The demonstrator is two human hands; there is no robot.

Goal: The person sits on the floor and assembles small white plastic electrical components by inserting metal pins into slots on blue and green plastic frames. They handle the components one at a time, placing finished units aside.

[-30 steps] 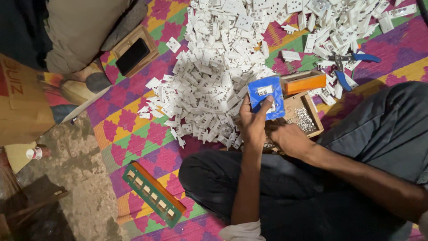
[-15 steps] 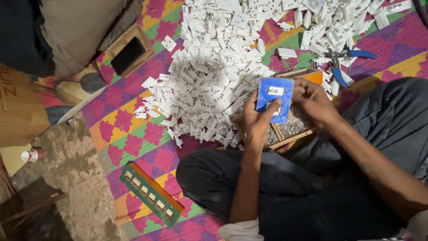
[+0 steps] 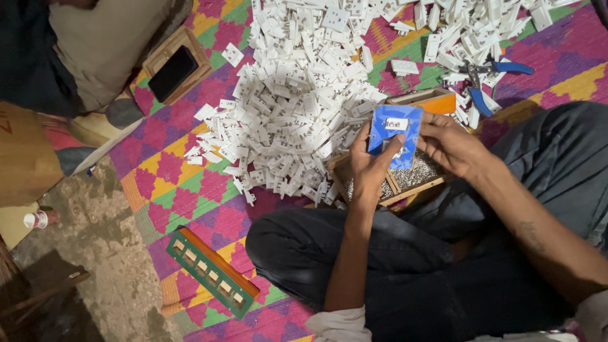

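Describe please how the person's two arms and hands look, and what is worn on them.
Both hands, the left hand and the right hand, are bare: no gloves, and no rings or watch that I can see. Both forearms are uncovered. A light sleeve is pushed up near the left elbow. The right forearm carries a small dark mark, perhaps a tattoo; it is too blurred to tell.

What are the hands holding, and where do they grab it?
Both hands hold a blue square block with a small white piece on it. The left hand grips its left and lower edge; the right hand pinches its right edge.
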